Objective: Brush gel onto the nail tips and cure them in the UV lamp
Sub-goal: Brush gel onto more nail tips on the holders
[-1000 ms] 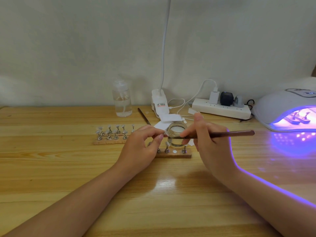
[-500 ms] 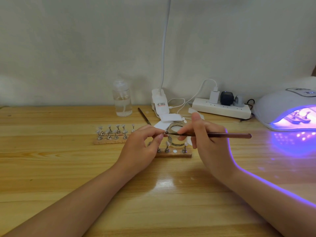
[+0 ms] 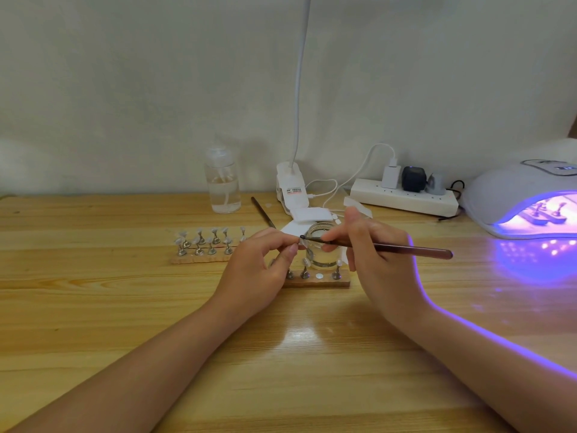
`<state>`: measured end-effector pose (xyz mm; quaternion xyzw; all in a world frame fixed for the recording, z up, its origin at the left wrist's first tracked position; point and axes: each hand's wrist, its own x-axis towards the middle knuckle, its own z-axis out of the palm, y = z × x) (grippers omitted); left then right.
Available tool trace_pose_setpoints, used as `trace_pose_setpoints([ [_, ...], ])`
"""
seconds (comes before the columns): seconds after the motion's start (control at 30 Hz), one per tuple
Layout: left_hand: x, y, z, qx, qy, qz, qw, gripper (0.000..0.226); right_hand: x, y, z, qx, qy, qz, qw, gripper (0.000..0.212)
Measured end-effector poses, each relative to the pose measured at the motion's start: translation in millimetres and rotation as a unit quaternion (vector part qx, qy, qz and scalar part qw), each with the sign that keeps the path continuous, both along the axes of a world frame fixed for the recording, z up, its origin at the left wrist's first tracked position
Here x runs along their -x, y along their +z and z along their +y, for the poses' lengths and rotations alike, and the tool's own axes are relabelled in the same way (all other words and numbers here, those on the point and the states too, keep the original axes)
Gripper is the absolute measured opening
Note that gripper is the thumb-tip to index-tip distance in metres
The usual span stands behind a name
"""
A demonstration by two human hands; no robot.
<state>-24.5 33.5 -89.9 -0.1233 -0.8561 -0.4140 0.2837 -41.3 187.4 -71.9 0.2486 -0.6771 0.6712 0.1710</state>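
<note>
Wide wooden counter (image 3: 125, 307) against a pale wall, seen from above and behind two bare forearms. Far right: domed white UV lamp (image 3: 512, 195), lit violet, with a few stands of nail tips visible inside, apparently curing. Behind centre: white power strip (image 3: 402, 200), clip base of a desk light (image 3: 292, 190), clear pump bottle (image 3: 223, 185), spare brush (image 3: 263, 212) lying flat. Left of centre: wooden rack (image 3: 199, 259) carrying two rows of nail tips on metal stands, whether coated or not too small to tell. Centre: second wooden rack (image 3: 315, 281), a few stands in place, one round slot bare. Just behind it, small open glass jar (image 3: 321, 250). Judged as mid-task: one batch in the lamp, one tip under the brush, the racked tips probably waiting. Left hand (image 3: 259, 270), wrist low near the counter, fingers curled, thumb and forefinger pinching a single nail tip (image 3: 302, 242) lifted in front of the jar. Right hand (image 3: 371, 260) raised opposite, fingers closed in a pen grip on a dark brush (image 3: 390, 246), handle pointing right, bristle end touching the pinched tip.
</note>
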Motion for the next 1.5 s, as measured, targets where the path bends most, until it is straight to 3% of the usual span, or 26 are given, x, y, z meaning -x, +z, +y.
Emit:
trace_pose_setpoints([
  [0.37,0.8,-1.0,0.0,-0.007,-0.004,0.002,1.0,0.016,2.1,0.8,2.9,0.023,0.0,0.023,0.999,0.043],
  [0.6,0.4,-1.2,-0.2,0.0,-0.007,0.009,1.0,0.018,2.5,-3.9,0.1,-0.025,-0.001,0.046,0.999,0.033],
  [1.0,0.7,-1.1,-0.1,-0.001,-0.005,0.005,1.0,0.018,2.1,-2.4,1.1,0.02,-0.003,0.057,0.998,0.035],
  [1.13,0.2,-1.0,-0.2,0.0,-0.007,0.015,1.0,0.018,0.9,-4.6,0.4,-0.005,0.0,0.045,0.999,0.035],
  [1.5,-0.4,0.3,0.4,-0.005,-0.007,0.014,1.0,0.015,0.0,-2.9,4.1,0.035,-0.008,0.021,0.999,0.043],
])
